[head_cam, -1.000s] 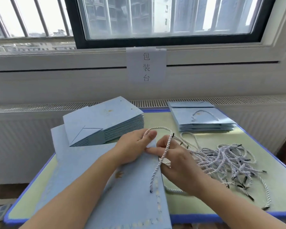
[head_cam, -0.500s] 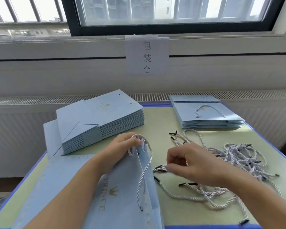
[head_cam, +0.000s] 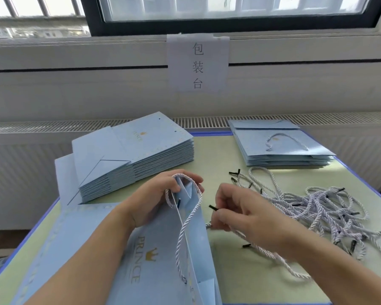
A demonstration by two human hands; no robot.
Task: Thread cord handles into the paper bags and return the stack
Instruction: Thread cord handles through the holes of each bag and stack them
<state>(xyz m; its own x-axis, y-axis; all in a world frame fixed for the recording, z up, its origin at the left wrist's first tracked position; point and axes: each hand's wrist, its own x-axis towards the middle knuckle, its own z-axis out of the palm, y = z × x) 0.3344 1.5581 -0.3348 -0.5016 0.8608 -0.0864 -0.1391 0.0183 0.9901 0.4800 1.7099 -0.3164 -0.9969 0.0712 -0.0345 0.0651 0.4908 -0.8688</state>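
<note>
**Loose cord lifted beside the half-threaded bag**

Since half a second before, the right hand [head_cam: 244, 214] had risen slightly and turned, so that the black tip of the loose cord [head_cam: 273, 258] it held now pointed up and left toward the bag; the left hand had kept its place on the bag's top edge. That right hand, right of centre in the frame, had its fingers curled together around the cord, thumb and forefinger pinching it just behind the tip, with the rest of the cord trailing off toward the lower right over the green table [head_cam: 220, 164].

At centre frame the left hand [head_cam: 163, 199] gripped the upper edge of the pale blue paper bag [head_cam: 163, 271], fingers curled over the edge and holding the bag's mouth apart. One white cord handle [head_cam: 185, 227] already looped from that edge down the bag's face toward the bottom of the frame.

To the right lay a tangled pile of cords [head_cam: 321, 208] with black tips. At upper left of the table sat the stack of unthreaded bags [head_cam: 136, 155]; at upper right, well apart from it, the stack of finished bags [head_cam: 282, 146] with a handle showing on top. A paper sign [head_cam: 198, 62] hung on the wall below the window [head_cam: 229, 9].
</note>
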